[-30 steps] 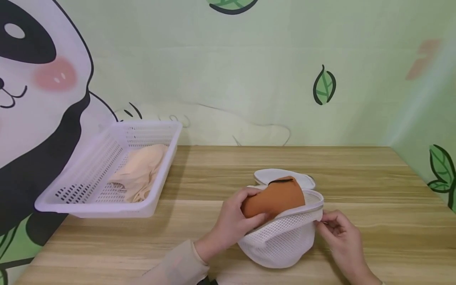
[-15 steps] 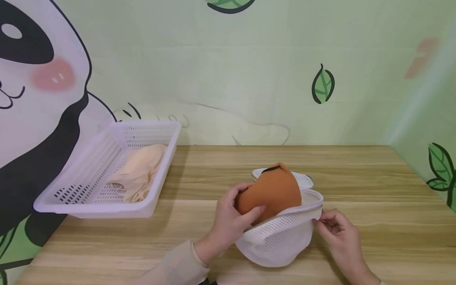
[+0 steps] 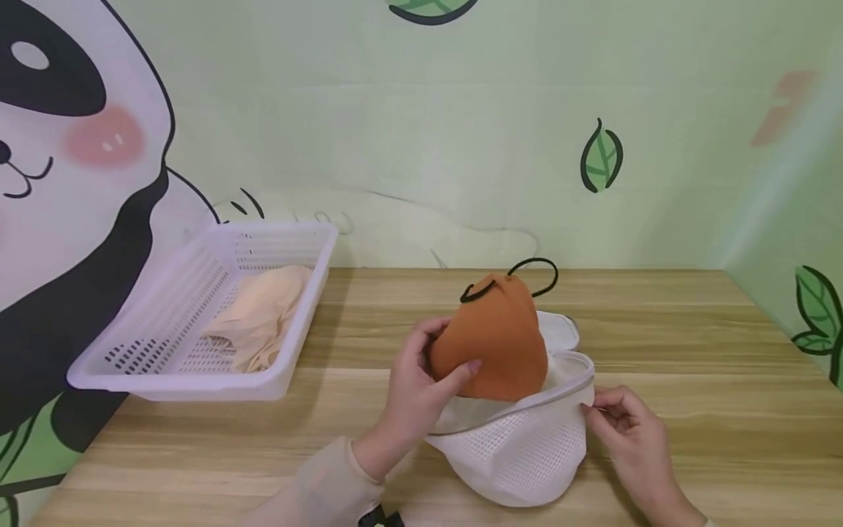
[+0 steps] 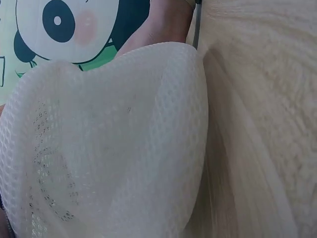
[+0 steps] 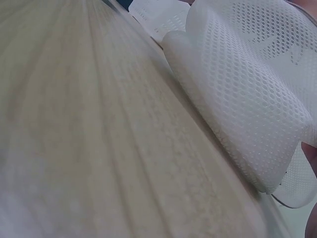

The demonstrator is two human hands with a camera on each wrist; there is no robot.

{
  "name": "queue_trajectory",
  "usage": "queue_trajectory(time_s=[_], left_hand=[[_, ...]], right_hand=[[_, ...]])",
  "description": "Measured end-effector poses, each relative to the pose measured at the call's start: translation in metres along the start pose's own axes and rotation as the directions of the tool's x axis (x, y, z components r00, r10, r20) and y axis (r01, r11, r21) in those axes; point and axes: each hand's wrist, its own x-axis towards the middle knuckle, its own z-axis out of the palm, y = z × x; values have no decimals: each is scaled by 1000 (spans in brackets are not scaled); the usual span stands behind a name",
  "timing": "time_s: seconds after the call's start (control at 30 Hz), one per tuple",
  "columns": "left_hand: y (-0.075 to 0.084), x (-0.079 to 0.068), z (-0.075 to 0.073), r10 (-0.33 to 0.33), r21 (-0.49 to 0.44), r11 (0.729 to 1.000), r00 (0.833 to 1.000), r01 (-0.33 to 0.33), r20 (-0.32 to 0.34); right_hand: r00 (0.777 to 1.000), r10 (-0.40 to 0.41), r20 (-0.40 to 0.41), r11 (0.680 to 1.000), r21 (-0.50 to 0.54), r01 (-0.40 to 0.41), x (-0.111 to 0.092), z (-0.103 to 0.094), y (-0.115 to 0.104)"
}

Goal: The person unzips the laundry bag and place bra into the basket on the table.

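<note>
My left hand [image 3: 415, 391] grips an orange bra [image 3: 494, 344], folded so a rounded cup faces up, with the thumb across its front. Thin black straps stick out at its top, one as a loop. The bra stands in the mouth of a white mesh laundry bag [image 3: 520, 457], most of it above the zipped rim. My right hand [image 3: 635, 446] pinches the bag's edge on the right. Behind the bra, the bag's white lid [image 3: 558, 331] is folded back. In the left wrist view the mesh [image 4: 124, 139] hides the fingers; the right wrist view shows the bag's side [image 5: 242, 94].
To the left, a white perforated plastic basket [image 3: 197, 384] holds a crumpled beige garment [image 3: 260, 315]. Everything stands on a wood-grain table [image 3: 711, 344]. A green wall [image 3: 421, 146] with a panda and leaves rises behind the table's far edge.
The left hand has raised the orange bra up and slightly left out of the bag, and a black strap loop has come into view. The right hand keeps its pinch on the bag's edge.
</note>
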Motion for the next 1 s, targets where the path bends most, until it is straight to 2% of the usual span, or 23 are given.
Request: queue_trajectory(time_s=[0.3, 0.4, 0.53, 0.63, 0.77, 1.0], left_hand=[[4, 4, -3, -4, 46, 999, 1000, 4, 16], [7, 5, -7, -17, 48, 999, 1000, 17, -4], [14, 8, -12, -22, 14, 1000, 999, 23, -41], [19, 12, -20, 1, 11, 1000, 997, -1, -75], [26, 17, -31, 48, 51, 998, 992, -43, -114], [34, 28, -49, 108, 122, 988, 984, -91, -140]], right_hand=[[1000, -19, 0, 999, 41, 19, 0, -1, 1], [1000, -8, -1, 1000, 27, 8, 0, -1, 1], [1000, 8, -9, 999, -41, -9, -1, 0, 0], [1000, 10, -8, 998, -57, -10, 0, 0, 0], [1000, 18, -13, 999, -45, -18, 0, 0, 0], [1000, 22, -20, 999, -26, -23, -1, 1, 1]])
